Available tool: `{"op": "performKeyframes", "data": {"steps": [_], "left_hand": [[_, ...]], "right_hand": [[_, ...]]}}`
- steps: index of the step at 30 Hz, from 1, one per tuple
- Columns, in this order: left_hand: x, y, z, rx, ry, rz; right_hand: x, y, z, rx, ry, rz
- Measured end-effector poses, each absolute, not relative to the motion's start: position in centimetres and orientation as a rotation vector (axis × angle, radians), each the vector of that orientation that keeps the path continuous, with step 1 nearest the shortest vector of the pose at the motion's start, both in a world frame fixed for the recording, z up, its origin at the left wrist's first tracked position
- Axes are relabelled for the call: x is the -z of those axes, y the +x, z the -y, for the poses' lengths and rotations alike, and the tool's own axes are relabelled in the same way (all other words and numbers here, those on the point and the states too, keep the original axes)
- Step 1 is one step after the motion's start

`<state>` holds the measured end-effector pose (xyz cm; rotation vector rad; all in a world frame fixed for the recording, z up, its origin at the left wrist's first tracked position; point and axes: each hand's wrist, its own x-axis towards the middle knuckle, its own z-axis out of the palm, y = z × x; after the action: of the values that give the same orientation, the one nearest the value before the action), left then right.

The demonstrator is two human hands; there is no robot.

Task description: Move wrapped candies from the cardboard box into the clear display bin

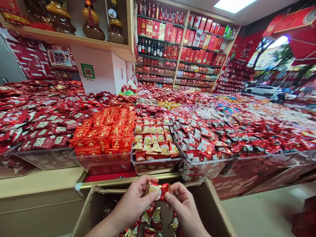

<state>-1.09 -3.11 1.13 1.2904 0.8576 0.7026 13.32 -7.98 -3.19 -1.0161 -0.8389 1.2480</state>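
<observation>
While our left hand (138, 194) pinched one end of a small red-and-gold candy (163, 190), our right hand (184, 203) pinched the other, so the grip was pressed together at both ends. Whether we held one piece or two side by side, we could not tell. We had the candy above an open cardboard box (218, 210), where wrapped sweets (156, 216) lay loose. Just beyond the box stood a clear tray (158, 161) with rows of gold-and-red packets (153, 138); to its left we saw bright red bags (103, 133), and to its right white-and-red packets (201, 143). Farther back, more candy heaps (192, 98) spread toward wall shelves (186, 26) of bottles (150, 47) and red boxes (170, 35).
</observation>
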Motion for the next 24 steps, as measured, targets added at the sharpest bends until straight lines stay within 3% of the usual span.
{"op": "performKeyframes", "data": {"steps": [12,20,24], "left_hand": [[-0.7,-1.4,3.2,-0.695,1.367,-0.898],[-0.7,-1.6,3.3,-0.831,1.436,-0.901],[-0.1,-1.7,3.3,-0.822,1.574,-0.919]], "right_hand": [[2.8,14.5,7.9,-1.263,-1.097,1.095],[-9.1,19.0,-1.8,-0.163,-1.592,1.860],[-10.2,18.5,-8.0,-0.118,-1.817,2.210]]}}
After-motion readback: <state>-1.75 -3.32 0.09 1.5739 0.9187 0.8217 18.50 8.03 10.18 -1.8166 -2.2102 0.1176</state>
